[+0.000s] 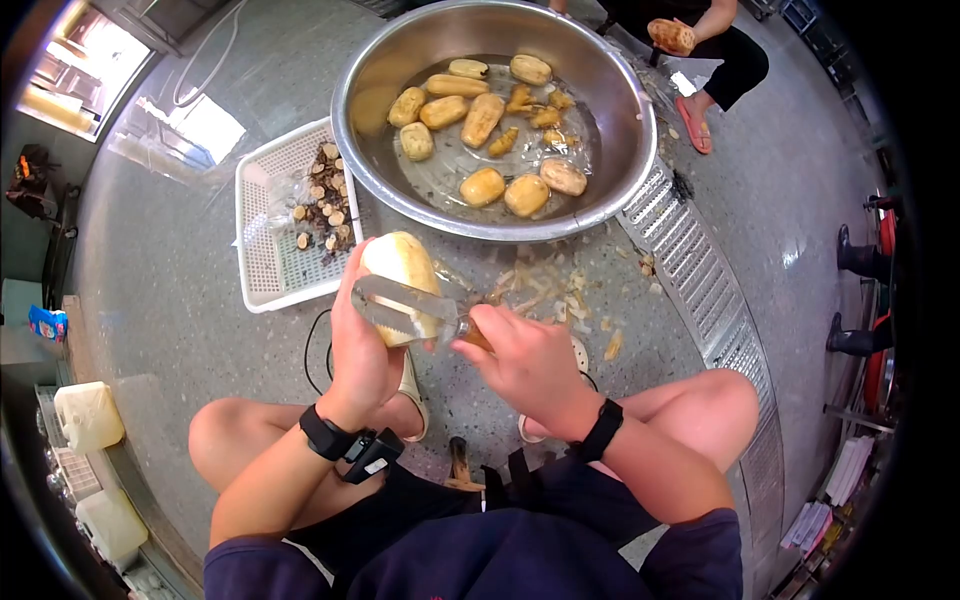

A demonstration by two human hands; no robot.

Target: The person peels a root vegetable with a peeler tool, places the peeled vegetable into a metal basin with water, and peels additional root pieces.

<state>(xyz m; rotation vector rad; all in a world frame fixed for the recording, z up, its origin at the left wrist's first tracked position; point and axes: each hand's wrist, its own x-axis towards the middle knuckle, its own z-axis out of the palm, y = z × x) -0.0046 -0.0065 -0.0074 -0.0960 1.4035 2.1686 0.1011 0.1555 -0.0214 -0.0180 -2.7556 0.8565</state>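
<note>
Jugs [90,416] stand at the far left of my view, down at the edge of the floor [170,350]. Next comes a white perforated basket [268,268] with dark and pale trimmings [325,205] heaped to its right side, set just beside the big basin. The left hand [358,345] grasps a pale root piece [400,258], tilted upright in front of the basket's near corner and above the person's feet. A wide-bladed peeler [425,305] crosses the front of that piece, and the right hand [530,360] is clenched round its handle; from here I can't tell whether the edge is biting. I judge the step to be peeling, well along, since little dark skin shows on the side facing me. The next stroke, I'd say, calls for a firm left grip, fingers clear of the blade, and a turn to reach any skin on the hidden side. Beyond, yellowish roots [483,120] lie in shallow water inside the metal basin [500,232], with peelings [550,285] scattered on the floor nearer me. Rightward runs a slotted drain cover [690,260], and at the top right another person [740,60] holds a browner root [672,37].
</note>
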